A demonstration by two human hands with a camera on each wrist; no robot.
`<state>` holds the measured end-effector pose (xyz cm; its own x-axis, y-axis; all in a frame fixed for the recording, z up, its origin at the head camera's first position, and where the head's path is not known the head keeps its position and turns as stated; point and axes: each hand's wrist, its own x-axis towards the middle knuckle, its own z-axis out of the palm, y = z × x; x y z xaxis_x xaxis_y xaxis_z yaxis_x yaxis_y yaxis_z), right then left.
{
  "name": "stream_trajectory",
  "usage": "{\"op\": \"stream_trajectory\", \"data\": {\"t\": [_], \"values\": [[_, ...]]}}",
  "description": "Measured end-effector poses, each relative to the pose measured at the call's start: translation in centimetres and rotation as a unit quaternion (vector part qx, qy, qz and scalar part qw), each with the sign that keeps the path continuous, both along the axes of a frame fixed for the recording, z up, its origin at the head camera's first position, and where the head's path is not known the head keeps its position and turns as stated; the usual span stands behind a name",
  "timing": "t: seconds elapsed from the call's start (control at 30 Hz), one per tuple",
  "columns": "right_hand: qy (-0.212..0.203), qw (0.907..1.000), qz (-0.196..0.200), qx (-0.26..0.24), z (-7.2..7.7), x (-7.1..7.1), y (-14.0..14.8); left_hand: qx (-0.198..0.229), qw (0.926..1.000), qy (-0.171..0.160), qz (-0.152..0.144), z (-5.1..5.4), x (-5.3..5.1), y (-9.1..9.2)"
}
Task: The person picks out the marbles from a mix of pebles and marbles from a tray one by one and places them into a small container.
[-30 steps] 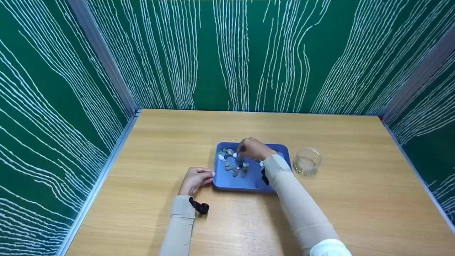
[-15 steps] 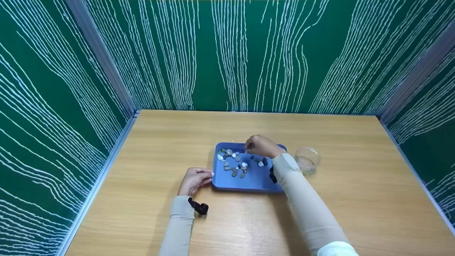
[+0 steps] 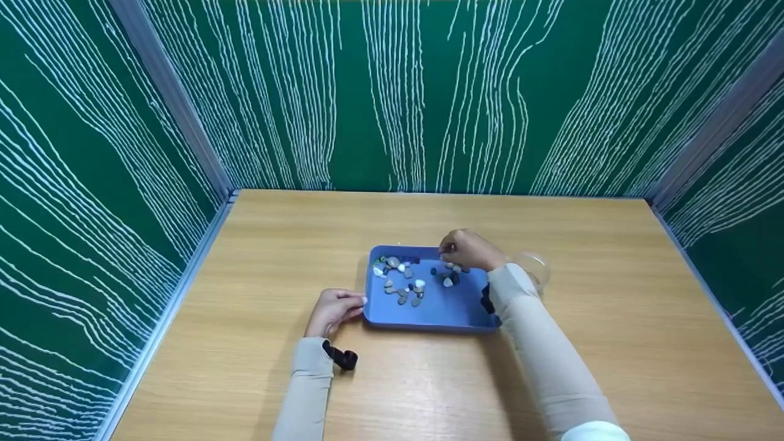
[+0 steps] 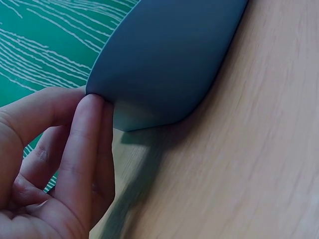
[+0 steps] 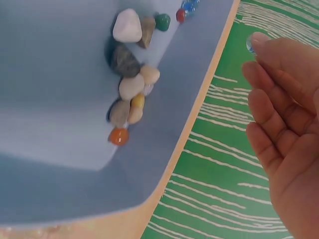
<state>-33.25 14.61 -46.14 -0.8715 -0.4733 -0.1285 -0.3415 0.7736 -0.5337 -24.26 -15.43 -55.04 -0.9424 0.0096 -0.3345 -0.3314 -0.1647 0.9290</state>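
Observation:
A blue tray [image 3: 453,312] lies on the table with several pebbles [image 3: 402,293] and small coloured stones spread over its left and far parts. My left hand [image 3: 335,309] pinches the tray's left edge between thumb and fingers; the left wrist view shows the fingertips at the tray's rim [image 4: 164,59]. Over the tray's far right side, my right hand [image 3: 468,248] holds a small clear bluish glass bead [image 5: 250,44] at its fingertips. Below it in the right wrist view are a white stone [image 5: 127,26], a dark grey pebble [image 5: 124,60] and an orange stone [image 5: 118,136].
A clear round container [image 3: 540,264] stands right of the tray, partly hidden by the right sleeve [image 3: 545,343]. The wooden table [image 3: 245,275] extends around the tray, with green white-lined panels [image 3: 355,122] at the back and sides.
My right hand has moved right, from over the left pebbles to the tray's far right side, uncovering stones beneath it. My left hand keeps its hold on the tray edge.

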Motion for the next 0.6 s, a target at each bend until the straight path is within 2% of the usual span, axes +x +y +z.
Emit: {"op": "stream_trajectory", "data": {"t": [0.37, 0.6], "values": [[0.013, 0.9998, -0.012, 0.004, 0.5, 0.3, 2.4, 0.0, 1.0, -0.005, -0.002, -0.2, 0.0, -0.1], [0.019, 0.9995, -0.026, 0.007, 0.6, 0.4, 4.4, 0.002, 1.0, 0.006, -0.007, -0.2, -0.1, 0.0]]}}
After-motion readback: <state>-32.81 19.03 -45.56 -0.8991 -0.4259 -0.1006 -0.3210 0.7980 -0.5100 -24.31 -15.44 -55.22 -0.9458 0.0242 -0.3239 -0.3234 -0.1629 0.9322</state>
